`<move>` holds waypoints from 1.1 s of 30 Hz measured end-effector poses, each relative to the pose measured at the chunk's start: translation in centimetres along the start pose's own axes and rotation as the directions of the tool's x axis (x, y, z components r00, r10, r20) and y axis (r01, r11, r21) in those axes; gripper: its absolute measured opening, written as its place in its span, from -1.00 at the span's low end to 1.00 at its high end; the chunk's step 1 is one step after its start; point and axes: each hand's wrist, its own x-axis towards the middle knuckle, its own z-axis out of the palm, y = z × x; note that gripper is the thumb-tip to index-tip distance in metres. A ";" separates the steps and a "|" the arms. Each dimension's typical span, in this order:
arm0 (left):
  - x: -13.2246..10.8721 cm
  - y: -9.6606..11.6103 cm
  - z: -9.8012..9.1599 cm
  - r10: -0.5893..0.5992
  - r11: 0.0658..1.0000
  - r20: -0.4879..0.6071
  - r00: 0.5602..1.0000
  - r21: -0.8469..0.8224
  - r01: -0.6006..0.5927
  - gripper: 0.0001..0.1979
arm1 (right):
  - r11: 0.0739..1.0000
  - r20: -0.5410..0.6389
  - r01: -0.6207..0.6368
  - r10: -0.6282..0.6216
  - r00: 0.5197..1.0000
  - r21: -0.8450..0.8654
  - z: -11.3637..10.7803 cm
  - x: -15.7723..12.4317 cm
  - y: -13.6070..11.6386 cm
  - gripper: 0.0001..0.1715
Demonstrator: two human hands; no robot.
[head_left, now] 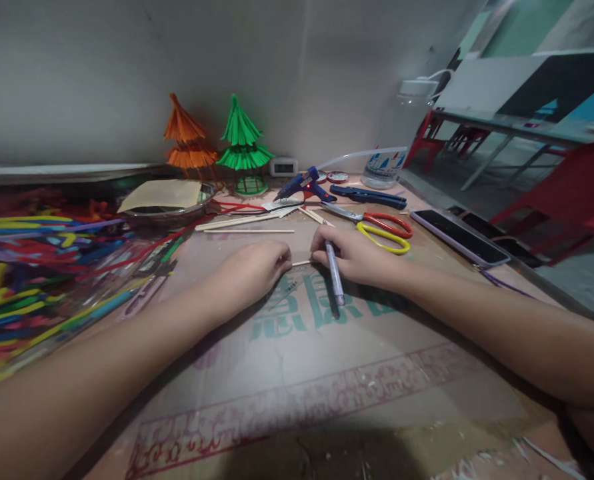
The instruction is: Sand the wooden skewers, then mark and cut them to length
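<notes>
In the head view, my left hand (261,268) pinches one end of a short thin wooden stick (303,263) low over the table. The stick's other end reaches the fingers of my right hand (347,257). That hand is closed around a pen (333,272), which slants down toward me. What looks like a clear ruler (291,288) lies below the stick, partly hidden by my fingers. Beyond my hands rest several longer wooden sticks (249,231) and scissors (384,230) with red and yellow handles.
A blue glue gun (304,187), pliers (369,197) and a water bottle (394,143) stand or lie at the back. Orange (189,137) and green (244,143) tree-like models are by the wall. Colourful pipe cleaners (21,287) heap at left; a phone (459,237) lies right.
</notes>
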 end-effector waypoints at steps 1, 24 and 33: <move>0.0 0.1 0.0 -0.008 1.000 0.004 1.000 0.001 0.008 -0.75 | 1.000 0.005 0.003 -0.003 1.000 -0.014 0.0 0.1 -0.1 -0.96; 0.5 -0.6 0.5 -0.015 0.999 0.020 1.000 -0.039 0.016 -0.75 | 0.986 0.100 0.124 -0.113 0.989 -0.115 -0.5 0.2 -0.2 -0.98; 0.5 -0.5 0.3 -0.020 0.999 0.025 0.999 -0.050 0.021 -0.77 | 0.988 0.126 0.109 -0.095 0.987 -0.108 -0.6 0.3 0.0 -0.97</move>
